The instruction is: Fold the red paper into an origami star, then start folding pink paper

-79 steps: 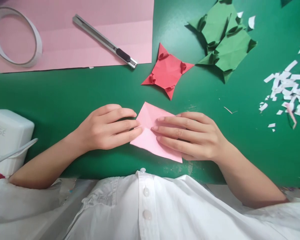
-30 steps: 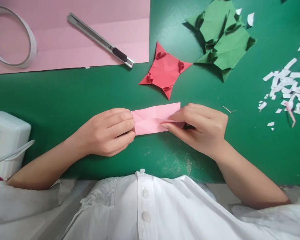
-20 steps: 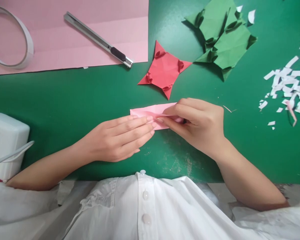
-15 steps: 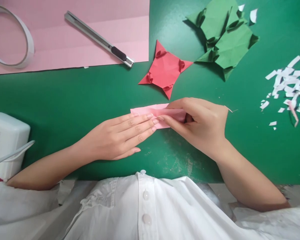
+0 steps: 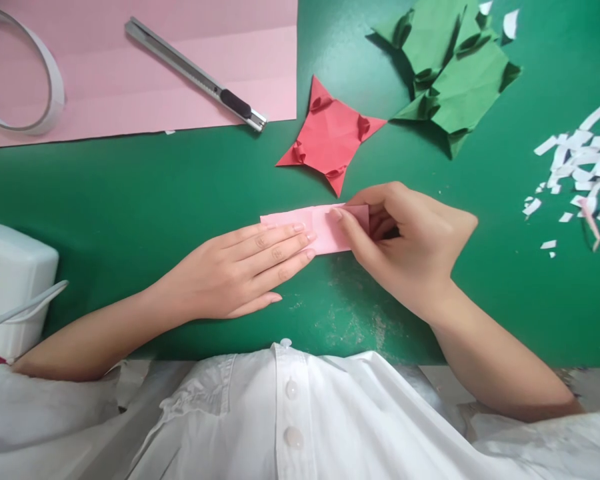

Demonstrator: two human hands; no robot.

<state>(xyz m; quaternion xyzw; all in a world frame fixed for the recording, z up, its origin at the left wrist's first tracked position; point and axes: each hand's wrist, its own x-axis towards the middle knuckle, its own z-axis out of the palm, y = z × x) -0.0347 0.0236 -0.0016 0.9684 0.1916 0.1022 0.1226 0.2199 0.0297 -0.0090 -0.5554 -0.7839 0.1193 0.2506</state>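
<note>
A folded strip of pink paper [image 5: 325,230] lies on the green table in front of me. My left hand [image 5: 243,270] rests flat on its left part, fingers stretched out and pressing it down. The right end of the strip is pinched by my right hand [image 5: 405,233], thumb on top and the other fingers behind. Just beyond the strip sits a red folded paper star [image 5: 334,137] with curled points. Green folded paper stars [image 5: 463,87] lie overlapping behind it to the right.
A large pink sheet [image 5: 105,87] at the back left carries a utility knife [image 5: 195,73] and a white tape roll [image 5: 55,93]. White paper scraps [image 5: 580,160] are heaped at the right. A white box-shaped thing with a cable [image 5: 17,273] stands at the left edge.
The raised flap of the pink paper now lies flatter. My right hand has shifted slightly up and right along the strip; my left hand has stayed in place.
</note>
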